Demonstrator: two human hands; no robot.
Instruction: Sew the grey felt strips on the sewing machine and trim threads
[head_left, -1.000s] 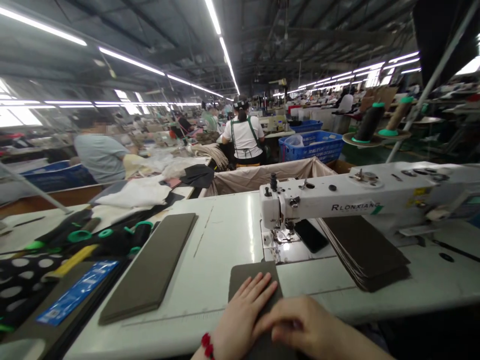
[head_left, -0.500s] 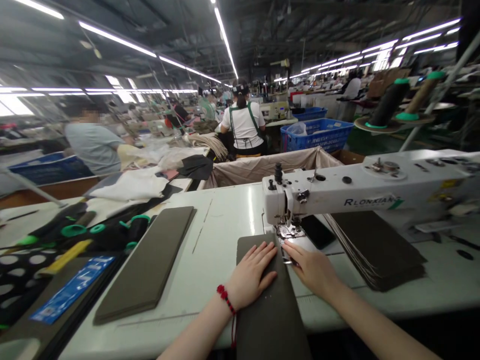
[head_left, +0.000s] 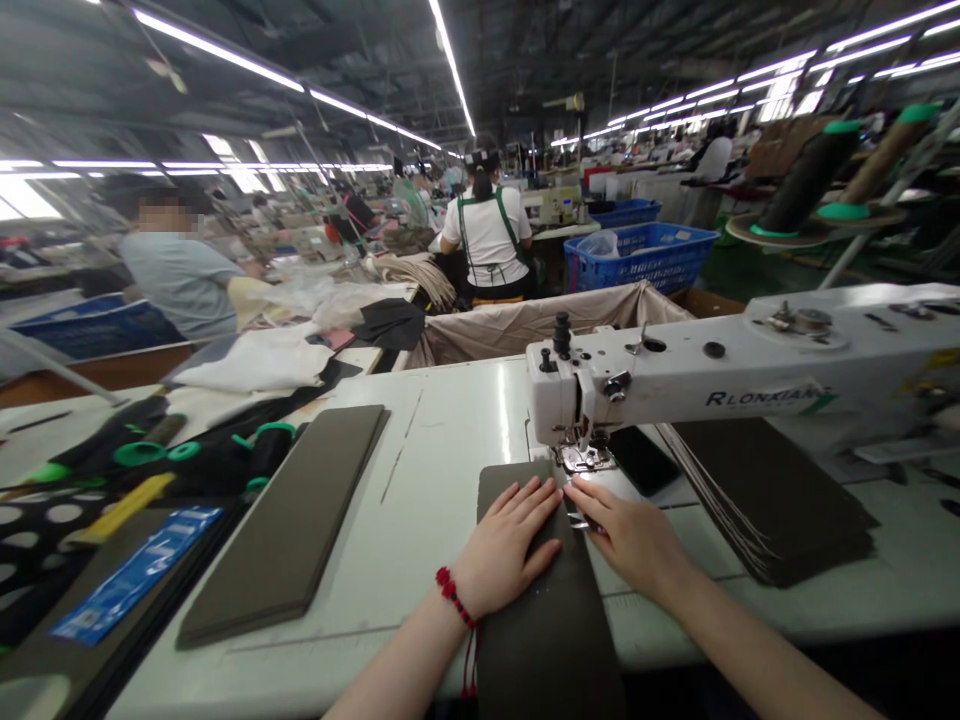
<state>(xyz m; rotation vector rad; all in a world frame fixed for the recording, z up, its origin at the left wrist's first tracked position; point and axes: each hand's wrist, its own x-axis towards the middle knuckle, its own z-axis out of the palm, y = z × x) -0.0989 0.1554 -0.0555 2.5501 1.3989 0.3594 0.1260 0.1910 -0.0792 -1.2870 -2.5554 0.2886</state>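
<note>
A long dark olive panel (head_left: 547,640) lies on the pale table, its far end beside the presser foot (head_left: 586,458) of a white sewing machine (head_left: 675,385). My left hand (head_left: 506,550) rests flat on the panel with fingers spread; a red beaded bracelet circles the wrist. My right hand (head_left: 637,545) is at the panel's right edge, just in front of the presser foot, fingers stretched forward. Under its fingers shows a small shiny metal tool (head_left: 579,520), mostly hidden; whether the hand grips it is unclear.
Olive panels are stacked at left (head_left: 289,530) and right (head_left: 769,495). A black phone (head_left: 643,460) lies beside the needle area. Thread spools (head_left: 270,455) and a blue packet (head_left: 139,575) are at far left. Beyond the table are a cloth-lined bin (head_left: 487,335) and seated people.
The view has shifted slightly, so the machine and right stack appear further right. Both hands keep nearly the same place on the panel.
</note>
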